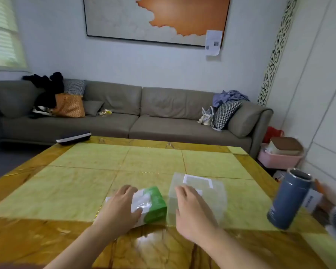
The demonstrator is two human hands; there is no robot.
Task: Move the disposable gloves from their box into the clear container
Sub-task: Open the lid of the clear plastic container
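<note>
- While both hands sit low over the near edge of the yellow-green table (153, 158), the left hand (122, 206) rests on top of the green-and-white glove box (153, 204), fingers lying over its far side and the thumb pressed at the clear film around the opening.
- Beside it, the right hand (192, 208) lies flat with relaxed fingers on the near-left part of the clear container (208, 193), which stands just right of the box, the two almost touching.
- Whether either hand truly grips cannot be told; both look like they are steadying rather than pinching.
- No gloves show outside the box, so the transfer looks not yet begun.
- Thin disposable gloves should be very light, limp and slippery, likely to cling together and come out in clumps, so pinch a small bunch at the opening and hold the box down.
- Being light plastic, the container may slide on the glossy top, so it wants a steadying hand too.
- A blue-grey flask (288, 199) stands well off to the right.
</note>
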